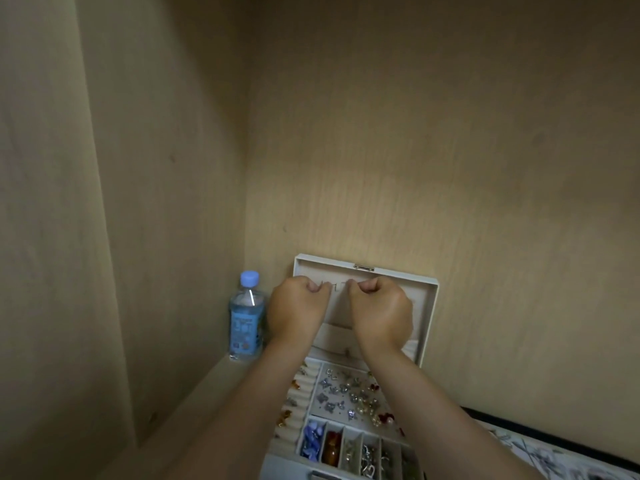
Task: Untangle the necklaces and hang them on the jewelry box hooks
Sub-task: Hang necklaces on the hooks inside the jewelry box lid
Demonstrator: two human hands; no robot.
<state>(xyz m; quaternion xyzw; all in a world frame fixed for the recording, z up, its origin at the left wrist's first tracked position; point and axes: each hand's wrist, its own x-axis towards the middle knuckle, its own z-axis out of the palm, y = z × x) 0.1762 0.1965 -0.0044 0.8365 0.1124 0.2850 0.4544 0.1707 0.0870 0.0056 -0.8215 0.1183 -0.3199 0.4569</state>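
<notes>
Beige lid (429, 299), hooks (334, 287): left hand (298, 313), right hand (381, 315), both grips pinching what I judge a hair-thin chain. Risk: slack slips the hook, re-tangles below.

My box (277, 467) sits on the shelf (207, 410) against the back wall (415, 168), its lid (427, 306) upright behind the tray (317, 389). The bottle (246, 320) stands just left of the lid, in the corner. My left hand (298, 313) and right hand (381, 313) are side by side before the lid, above the tray.
</notes>
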